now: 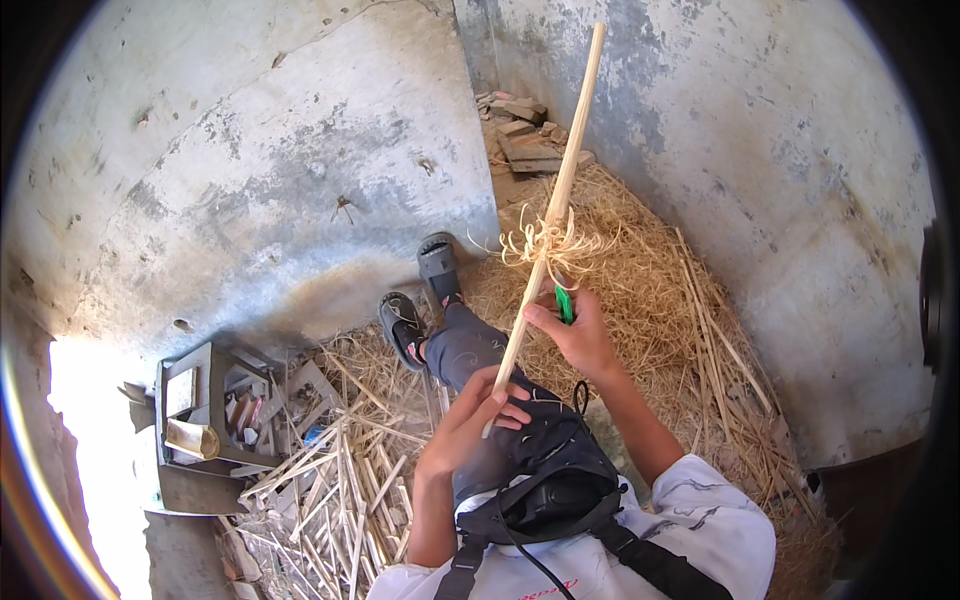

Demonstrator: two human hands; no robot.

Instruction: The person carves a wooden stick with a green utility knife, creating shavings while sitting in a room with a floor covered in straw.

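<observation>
A long, pale wooden stick [573, 160] slants from my lap up and away toward the far wall. My left hand [468, 418] is closed round its near end, above my thigh. Thin curled shavings [550, 243] bristle out around the stick's middle, still attached to it. Just below that curl, my right hand [578, 332] grips a small green-handled knife [565, 304] against the stick, with the thumb beside the wood. The knife's blade cannot be made out.
Loose shavings [635, 290] cover the floor ahead and right. Cut sticks [345, 500] lie heaped at lower left, beside a dark wooden frame [215, 420] holding odds and ends. Broken bricks [530, 150] sit in the far corner. Plastered walls [300, 150] stand close.
</observation>
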